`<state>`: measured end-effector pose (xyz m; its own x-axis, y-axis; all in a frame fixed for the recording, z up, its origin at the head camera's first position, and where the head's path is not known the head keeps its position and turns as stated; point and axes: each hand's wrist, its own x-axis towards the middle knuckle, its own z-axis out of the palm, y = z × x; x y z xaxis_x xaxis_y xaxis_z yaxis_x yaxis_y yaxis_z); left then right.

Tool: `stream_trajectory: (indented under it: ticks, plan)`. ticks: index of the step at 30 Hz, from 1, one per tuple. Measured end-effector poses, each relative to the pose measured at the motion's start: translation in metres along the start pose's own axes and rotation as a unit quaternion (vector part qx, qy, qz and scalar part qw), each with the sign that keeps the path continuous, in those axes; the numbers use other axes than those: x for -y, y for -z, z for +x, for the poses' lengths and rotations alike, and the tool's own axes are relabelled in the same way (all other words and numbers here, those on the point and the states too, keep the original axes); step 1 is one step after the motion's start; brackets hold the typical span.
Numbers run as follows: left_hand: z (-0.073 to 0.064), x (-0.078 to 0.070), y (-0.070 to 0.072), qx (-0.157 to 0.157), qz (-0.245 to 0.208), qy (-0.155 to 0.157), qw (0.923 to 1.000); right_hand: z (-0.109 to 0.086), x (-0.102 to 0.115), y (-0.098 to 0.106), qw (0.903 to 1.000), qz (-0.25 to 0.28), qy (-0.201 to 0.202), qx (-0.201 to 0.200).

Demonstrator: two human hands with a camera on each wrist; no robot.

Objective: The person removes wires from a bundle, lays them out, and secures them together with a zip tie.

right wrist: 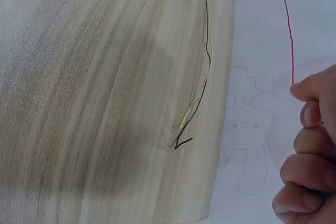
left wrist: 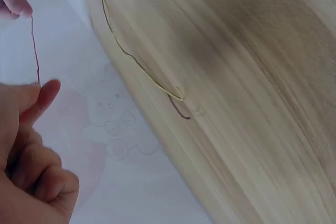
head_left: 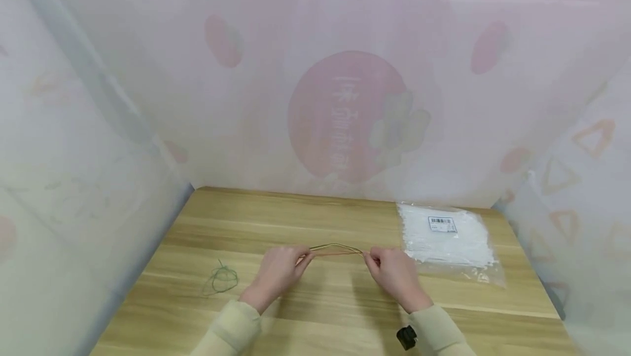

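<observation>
Thumb and fingers of my left hand (head_left: pixel 280 270) pinch one end of a thin red wire (head_left: pixel 335 254). The other end is pinched by my right hand (head_left: pixel 396 274), so the wire runs nearly straight between the two. In the left wrist view the red wire (left wrist: pixel 35 51) looks taut, and the same shows in the right wrist view. On the wooden table, just beyond the hands, a yellow wire (right wrist: pixel 211 51) and a black wire (right wrist: pixel 195 113) lie loosely twined, with a short bent black end.
A loose coil of green wire (head_left: pixel 223 280) lies on the table left of my hands. At the back right is a clear bag (head_left: pixel 451 243) of thin white strips with a barcode label. Pale printed sheets (head_left: pixel 241 126) enclose the table's back and sides.
</observation>
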<state>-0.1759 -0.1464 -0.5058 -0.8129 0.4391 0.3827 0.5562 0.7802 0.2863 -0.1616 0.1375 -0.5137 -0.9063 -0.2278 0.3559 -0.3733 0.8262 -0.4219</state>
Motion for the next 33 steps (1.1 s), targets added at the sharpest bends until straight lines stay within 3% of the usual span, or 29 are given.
stream_trajectory:
  ticks: [2, 6, 9, 12, 15, 19, 21, 26, 29, 33]
  plan:
    - [0.000, 0.001, -0.001, -0.008, 0.008, 0.018, 0.9998, 0.000, 0.000, 0.000, 1.0000, 0.007, -0.003, 0.005]
    - [-0.004, 0.005, 0.000, 0.016, 0.008, 0.075, 0.9970, -0.002, -0.002, 0.002, 0.9994, 0.019, -0.003, 0.029]
    - [-0.006, 0.009, 0.002, 0.035, 0.004, 0.072, 0.9968, -0.003, -0.006, 0.005, 0.9986, 0.011, -0.008, 0.051]
    - [-0.006, 0.010, 0.003, 0.044, 0.001, 0.046, 0.9979, -0.002, -0.010, 0.007, 0.9984, -0.014, -0.013, 0.054]
    - [-0.006, 0.008, 0.000, 0.024, 0.013, 0.049, 0.9984, 0.001, -0.013, 0.007, 0.9986, -0.023, -0.022, 0.042]
    - [-0.004, 0.002, -0.006, -0.040, 0.032, 0.043, 0.9978, 0.004, -0.018, 0.002, 0.9987, -0.022, -0.040, 0.022]
    - [-0.003, 0.000, -0.007, -0.049, 0.029, 0.049, 0.9972, 0.005, -0.020, 0.001, 0.9986, -0.022, -0.046, 0.013]
    - [-0.006, 0.002, -0.005, 0.003, 0.031, 0.092, 0.9952, 0.003, -0.025, 0.004, 0.9982, -0.027, -0.053, 0.003]
    - [-0.008, 0.006, -0.003, 0.036, 0.046, 0.080, 0.9951, 0.003, -0.028, 0.007, 0.9970, -0.038, -0.066, 0.017]
    - [-0.009, 0.007, -0.001, 0.055, 0.077, 0.047, 0.9944, 0.003, -0.030, 0.011, 0.9938, -0.059, -0.084, 0.044]
